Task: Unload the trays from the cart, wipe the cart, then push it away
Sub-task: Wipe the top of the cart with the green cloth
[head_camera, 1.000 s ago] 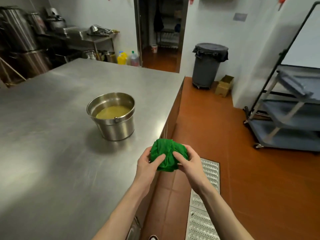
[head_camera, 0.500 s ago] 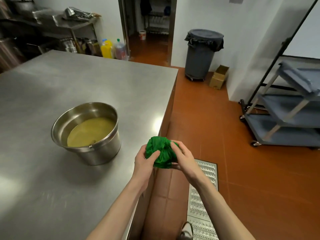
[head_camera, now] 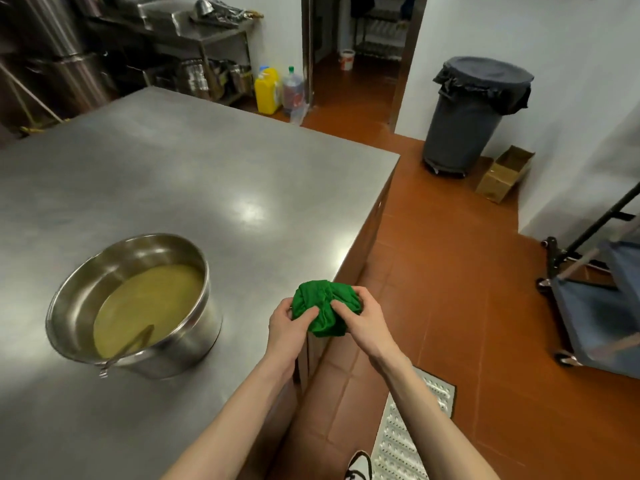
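Note:
A bunched green cloth (head_camera: 323,308) is held over the right edge of the steel table (head_camera: 180,188). My left hand (head_camera: 287,327) grips its left side and my right hand (head_camera: 362,315) grips its right side, thumbs pressed into the fabric. A steel bucket (head_camera: 145,348) of yellowish liquid stands on the table to the left of my hands. The grey cart (head_camera: 602,306), with a black frame and wheels, stands at the right edge of the view, partly cut off.
A covered grey trash bin (head_camera: 467,129) and an open cardboard box (head_camera: 504,174) stand by the far wall. A floor drain grate (head_camera: 405,434) lies beside my feet. A doorway (head_camera: 356,53), yellow jug (head_camera: 267,90) and steel pots lie beyond the table.
The view has swung left and down, so the bucket looks closer and the cart has slid to the right edge. Both hands keep hold of the green cloth.

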